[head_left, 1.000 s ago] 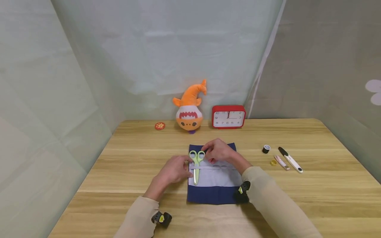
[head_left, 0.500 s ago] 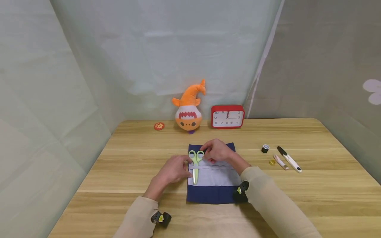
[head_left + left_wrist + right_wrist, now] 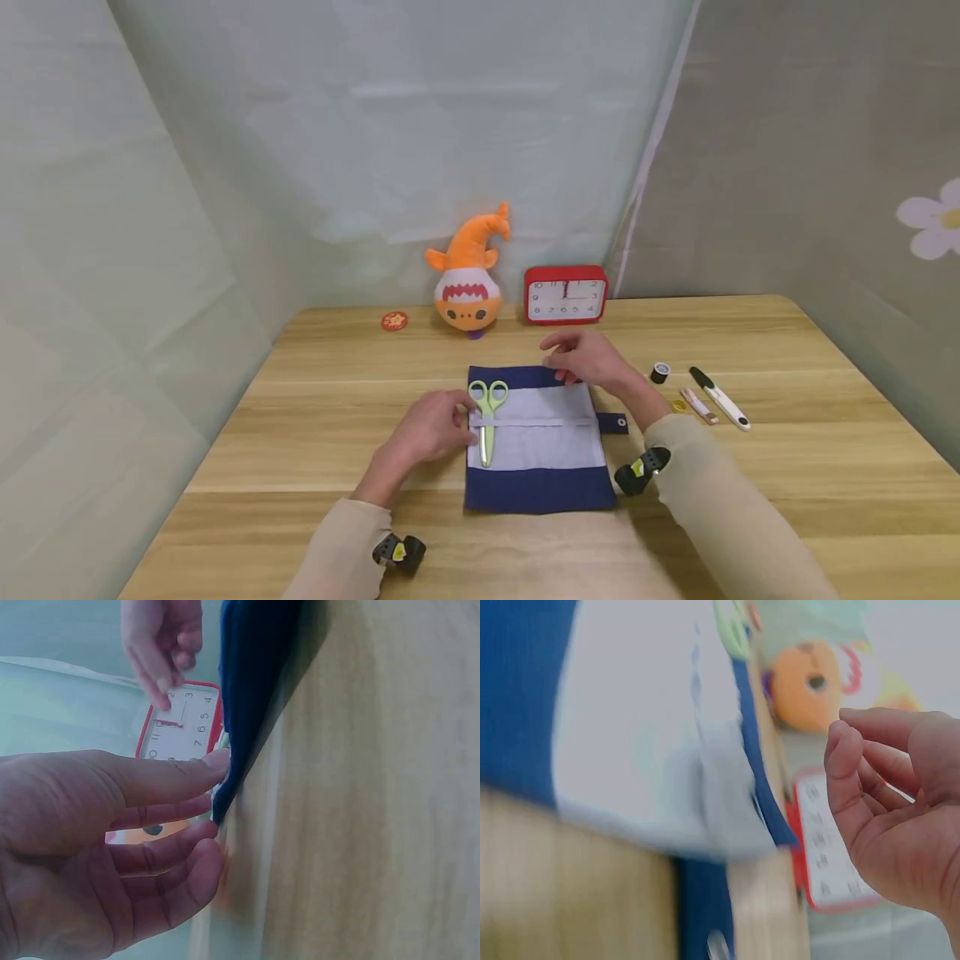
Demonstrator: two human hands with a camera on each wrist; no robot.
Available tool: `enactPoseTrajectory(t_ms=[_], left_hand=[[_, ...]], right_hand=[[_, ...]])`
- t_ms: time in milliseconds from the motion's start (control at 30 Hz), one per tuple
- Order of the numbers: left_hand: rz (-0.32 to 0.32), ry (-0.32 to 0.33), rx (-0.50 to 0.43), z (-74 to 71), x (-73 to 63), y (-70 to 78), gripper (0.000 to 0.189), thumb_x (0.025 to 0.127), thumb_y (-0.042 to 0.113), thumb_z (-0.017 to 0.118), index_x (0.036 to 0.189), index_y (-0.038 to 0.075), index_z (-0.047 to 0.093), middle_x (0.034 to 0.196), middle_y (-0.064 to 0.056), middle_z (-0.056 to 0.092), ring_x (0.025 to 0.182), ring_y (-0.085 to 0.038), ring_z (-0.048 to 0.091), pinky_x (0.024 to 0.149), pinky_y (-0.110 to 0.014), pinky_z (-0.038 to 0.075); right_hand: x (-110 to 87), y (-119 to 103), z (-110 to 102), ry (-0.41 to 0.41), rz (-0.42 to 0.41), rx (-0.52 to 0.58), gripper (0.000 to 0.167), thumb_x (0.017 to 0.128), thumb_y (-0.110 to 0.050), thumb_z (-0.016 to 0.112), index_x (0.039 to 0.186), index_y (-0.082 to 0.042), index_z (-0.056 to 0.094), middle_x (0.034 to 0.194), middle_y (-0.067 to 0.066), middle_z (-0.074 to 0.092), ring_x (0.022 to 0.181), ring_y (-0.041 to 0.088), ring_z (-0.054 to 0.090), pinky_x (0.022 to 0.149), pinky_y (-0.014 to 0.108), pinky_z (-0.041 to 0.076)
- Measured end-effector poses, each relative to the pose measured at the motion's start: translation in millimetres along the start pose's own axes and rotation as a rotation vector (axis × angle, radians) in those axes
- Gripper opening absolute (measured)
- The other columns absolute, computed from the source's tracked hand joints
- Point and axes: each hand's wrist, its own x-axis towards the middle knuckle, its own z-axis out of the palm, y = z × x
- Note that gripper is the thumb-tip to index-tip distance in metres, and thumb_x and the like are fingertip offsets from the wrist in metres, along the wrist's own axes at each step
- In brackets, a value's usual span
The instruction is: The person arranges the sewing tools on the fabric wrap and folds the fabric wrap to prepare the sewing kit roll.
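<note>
A dark blue fabric roll-up pouch (image 3: pixel 536 490) with a light grey lining lies unrolled on the table. Green-handled scissors (image 3: pixel 487 412) lie at its left side, tucked under a thin elastic strap (image 3: pixel 555 422). My left hand (image 3: pixel 431 427) is at the pouch's left edge beside the scissors, thumb and fingers spread apart and touching the edge. Above the pouch's upper right corner hovers my right hand (image 3: pixel 588 358). Its fingers are loosely bent, and nothing shows between thumb and index finger in the right wrist view. A snap tab (image 3: pixel 613 423) sticks out from the pouch's right side.
To the right lie a black thread spool (image 3: pixel 660 372), a yellow ring-shaped item (image 3: pixel 679 406), a small pale pink item (image 3: pixel 699 406) and a black-and-white pen-like tool (image 3: pixel 720 398). Along the back are a red clock (image 3: pixel 566 296), an orange plush toy (image 3: pixel 468 292) and a red coaster (image 3: pixel 394 321).
My right hand has left the scissor handles and moved right and up, uncovering the pouch's right side and tab. My left hand stays at the left edge. The head view has shifted slightly.
</note>
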Motion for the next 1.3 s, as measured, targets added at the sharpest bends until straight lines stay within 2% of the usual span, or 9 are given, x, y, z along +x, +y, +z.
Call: enactPoseTrajectory(t_ms=[267,400,533,700,933,1133,1300], left_hand=[[0.000,0.033,0.046,-1.2,1.2,7.8,0.040,0.088,0.023,0.087,0.124,0.011,0.074,0.093,-0.004,0.059,0.083,-0.018,0.053,0.071,-0.032,0.042],[0.058,0.025,0.066,1.8,5.5,17.5,0.037,0.088,0.023,0.087,0.121,0.011,0.075,0.094,-0.004,0.062,0.085,-0.018,0.054,0.074,-0.034,0.045],[0.112,-0.001,0.096,6.7,11.2,26.4,0.032,0.089,0.024,0.086,0.117,0.012,0.077,0.092,-0.002,0.064,0.085,-0.017,0.055,0.075,-0.034,0.047],[0.106,-0.024,0.111,11.5,16.9,31.0,0.026,0.090,0.024,0.085,0.113,0.013,0.080,0.086,0.000,0.062,0.079,-0.017,0.055,0.069,-0.031,0.045],[0.085,-0.047,0.092,15.6,19.7,30.2,0.023,0.090,0.022,0.085,0.110,0.012,0.079,0.084,-0.001,0.062,0.078,-0.018,0.055,0.067,-0.031,0.044],[0.085,-0.052,0.097,17.6,21.4,30.1,0.022,0.090,0.022,0.085,0.109,0.013,0.079,0.083,-0.001,0.060,0.077,-0.017,0.055,0.066,-0.030,0.043],[0.086,-0.057,0.107,19.2,23.4,31.1,0.022,0.090,0.022,0.086,0.109,0.014,0.078,0.084,-0.001,0.061,0.080,-0.018,0.054,0.068,-0.031,0.043]], right_hand=[[-28.3,28.7,-57.0,0.141,0.079,-0.013,0.041,0.103,-0.020,0.068,0.138,0.000,0.064,0.113,0.024,0.069,0.087,0.031,0.068,0.074,0.030,0.058],[-43.5,43.5,-78.6,0.212,0.096,-0.022,0.043,0.103,-0.023,0.068,0.138,0.001,0.064,0.113,0.024,0.069,0.083,0.025,0.067,0.073,0.032,0.058],[-57.1,60.3,-93.1,0.293,0.052,-0.033,0.041,0.102,-0.018,0.067,0.135,0.006,0.064,0.107,0.022,0.070,0.075,0.015,0.067,0.068,0.031,0.059],[-69.9,77.4,-98.6,0.352,0.045,-0.073,0.038,0.101,-0.013,0.066,0.132,0.008,0.065,0.108,0.021,0.070,0.073,0.014,0.067,0.062,0.028,0.056],[-71.5,91.3,-94.8,0.363,0.080,-0.023,0.038,0.100,-0.012,0.069,0.132,0.009,0.065,0.102,0.016,0.069,0.068,0.007,0.061,0.058,0.026,0.052],[-69.0,92.8,-89.9,0.354,0.093,-0.036,0.039,0.096,-0.009,0.074,0.129,0.011,0.065,0.117,0.028,0.066,0.068,0.009,0.064,0.058,0.026,0.053],[-68.3,90.7,-87.1,0.334,0.127,-0.053,0.040,0.096,-0.010,0.074,0.130,0.008,0.065,0.121,0.027,0.063,0.075,0.014,0.066,0.062,0.026,0.054]])
